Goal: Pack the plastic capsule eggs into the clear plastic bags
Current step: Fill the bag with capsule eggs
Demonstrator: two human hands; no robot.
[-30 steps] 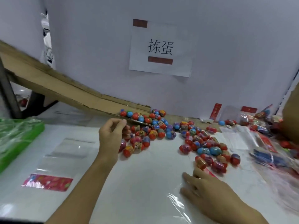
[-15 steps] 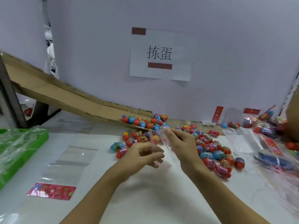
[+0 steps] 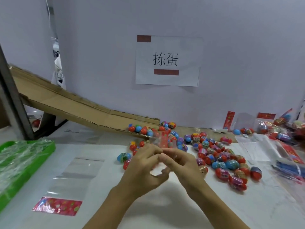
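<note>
Several red, blue and purple capsule eggs (image 3: 219,156) lie scattered over the white table (image 3: 181,204), thickest at centre right. My left hand (image 3: 145,169) and my right hand (image 3: 181,164) meet in the middle. Both pinch a clear plastic bag (image 3: 162,140) with a red printed header, which stands up above my fingers. Whether an egg is inside it is hidden by blur. A second clear bag (image 3: 76,176) with a red header lies flat at the left.
A cardboard ramp (image 3: 69,106) slopes down from the left to the egg pile. A green tray (image 3: 19,164) of plastic film sits at the left edge. Filled bags (image 3: 280,129) and loose clear bags (image 3: 257,146) crowd the right side. A paper sign (image 3: 167,61) hangs on the wall.
My left hand left the eggs and my right hand rose from the table. They came together at the centre on a clear bag, and now press closer.
</note>
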